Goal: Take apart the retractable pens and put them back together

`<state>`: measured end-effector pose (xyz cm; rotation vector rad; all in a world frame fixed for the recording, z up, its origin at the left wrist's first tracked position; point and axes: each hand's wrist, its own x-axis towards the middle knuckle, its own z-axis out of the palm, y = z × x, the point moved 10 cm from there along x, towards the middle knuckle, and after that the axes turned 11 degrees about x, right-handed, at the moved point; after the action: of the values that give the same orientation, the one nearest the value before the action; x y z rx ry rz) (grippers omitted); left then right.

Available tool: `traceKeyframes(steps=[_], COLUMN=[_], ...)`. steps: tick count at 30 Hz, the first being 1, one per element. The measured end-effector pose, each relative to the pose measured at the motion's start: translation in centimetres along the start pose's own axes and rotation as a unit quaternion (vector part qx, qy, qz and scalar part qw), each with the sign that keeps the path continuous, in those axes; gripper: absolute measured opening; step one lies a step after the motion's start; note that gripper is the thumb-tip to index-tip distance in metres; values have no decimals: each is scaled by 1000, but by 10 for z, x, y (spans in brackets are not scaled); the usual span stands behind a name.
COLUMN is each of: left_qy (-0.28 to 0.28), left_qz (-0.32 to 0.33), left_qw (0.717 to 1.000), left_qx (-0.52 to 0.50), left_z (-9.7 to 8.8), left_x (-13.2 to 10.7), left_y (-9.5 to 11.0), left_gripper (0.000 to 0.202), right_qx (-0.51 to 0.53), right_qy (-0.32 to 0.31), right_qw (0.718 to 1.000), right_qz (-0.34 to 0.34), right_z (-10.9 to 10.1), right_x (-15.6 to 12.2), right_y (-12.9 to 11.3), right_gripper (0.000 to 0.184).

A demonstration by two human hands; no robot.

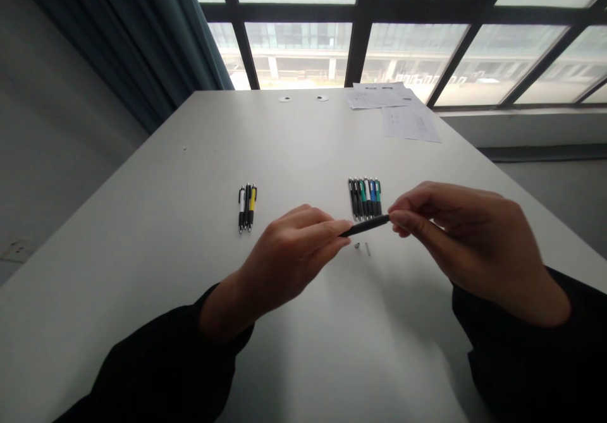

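Note:
A black pen [366, 225] is stretched between both hands above the table, its right end slightly higher. My left hand [298, 246] pinches its left end, and the fingers of my right hand [467, 246] close round the other end. Below it on the tabletop lie a small dark pen part [357, 246] and a thin short metallic piece [367, 249]. Just behind the held pen is a row of several pens [364, 196] in black, green, white and blue. Further left, three pens [247, 208] lie side by side: white, black and yellow.
The white table [213, 138] reaches back to a large window [303, 50]. Printed papers [398, 110] lie at its far right edge. Two small white oval pieces [303, 98] are along the back edge, and a dark curtain [142, 37] hangs at the left.

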<state>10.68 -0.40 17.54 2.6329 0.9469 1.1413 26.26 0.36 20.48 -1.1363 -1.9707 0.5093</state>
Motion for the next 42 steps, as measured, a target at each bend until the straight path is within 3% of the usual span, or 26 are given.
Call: traceKeyframes(steps=[4, 9, 20, 31, 35, 38, 40, 42], left_qy=[5, 25, 45, 46, 46, 52, 47, 30], left_qz=[-4, -49, 11, -48, -81, -107, -130, -155], left_qw=[1000, 998, 999, 998, 996, 993, 990, 987], left_qx=[4, 13, 26, 6, 9, 6, -7, -30], left_z=[0, -6, -7, -6, -7, -9, -7, -2], left_x=[0, 1, 1, -1, -1, -1, -1, -1], left_y=[0, -7, 3, -7, -14, -19, -21, -22], left_gripper=[21, 17, 18, 16, 14, 14, 14, 14], right_qx=[-16, -40, -36, 9, 43, 26, -33, -135], right_qy=[-4, -19, -9, 0, 5, -44, -128, -237], right_qw=[1000, 998, 999, 1000, 999, 997, 985, 950], right_qz=[3, -47, 12, 8, 27, 64, 108, 151], right_z=[2, 5, 3, 0, -5, 8, 32, 60], right_x=[1, 1, 2, -1, -1, 1, -1, -10], right_y=[2, -9, 3, -1, 7, 24, 44, 72], right_gripper=[9, 8, 14, 6, 18, 18, 19, 22])
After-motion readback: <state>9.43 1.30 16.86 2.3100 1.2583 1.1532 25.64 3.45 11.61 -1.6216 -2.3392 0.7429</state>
